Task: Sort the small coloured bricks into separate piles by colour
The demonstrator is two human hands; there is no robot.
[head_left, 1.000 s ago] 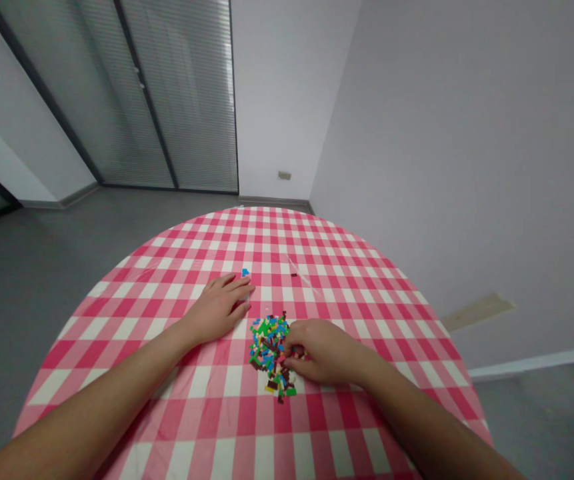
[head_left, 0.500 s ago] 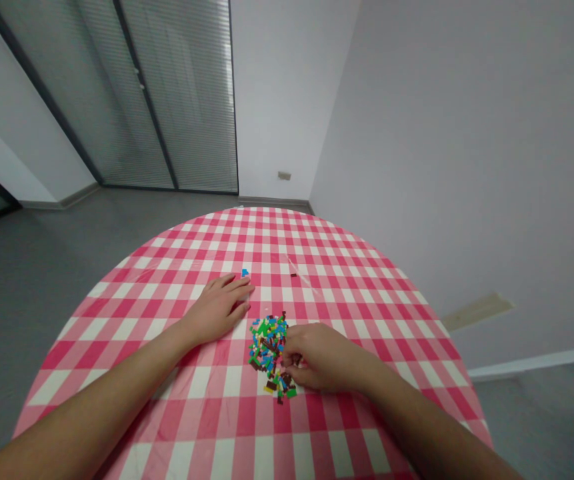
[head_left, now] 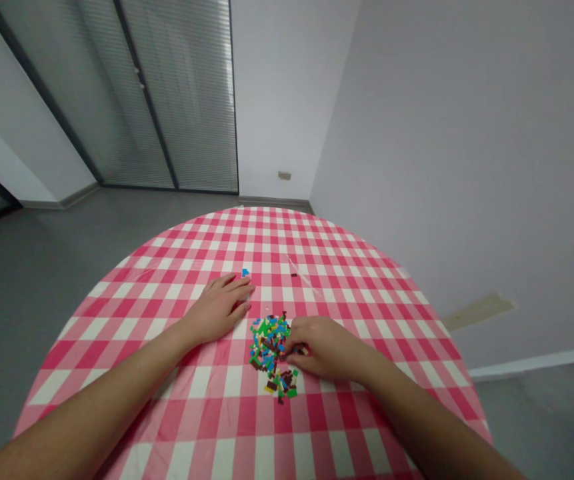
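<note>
A loose pile of small toy building bricks, in blue, green, brown, white and yellow, lies on the checked tablecloth. My right hand is at the pile's right side with fingers curled down among the bricks. Its thumb and fingertips are closed together, and whatever is between them is too small to make out. To the left of the pile, my left hand rests flat on the cloth, fingers stretched out. Just beyond its fingertips sit blue bricks. Farther right is a single dark brown brick.
A red and white checked tablecloth covers the rounded table, whose far edge curves before a white wall. Glass panels with blinds stand at the back left. Another wall runs close along the right.
My right hand has shifted slightly up and away from me along the pile, uncovering more bricks at its near end. My left hand stays in place.
</note>
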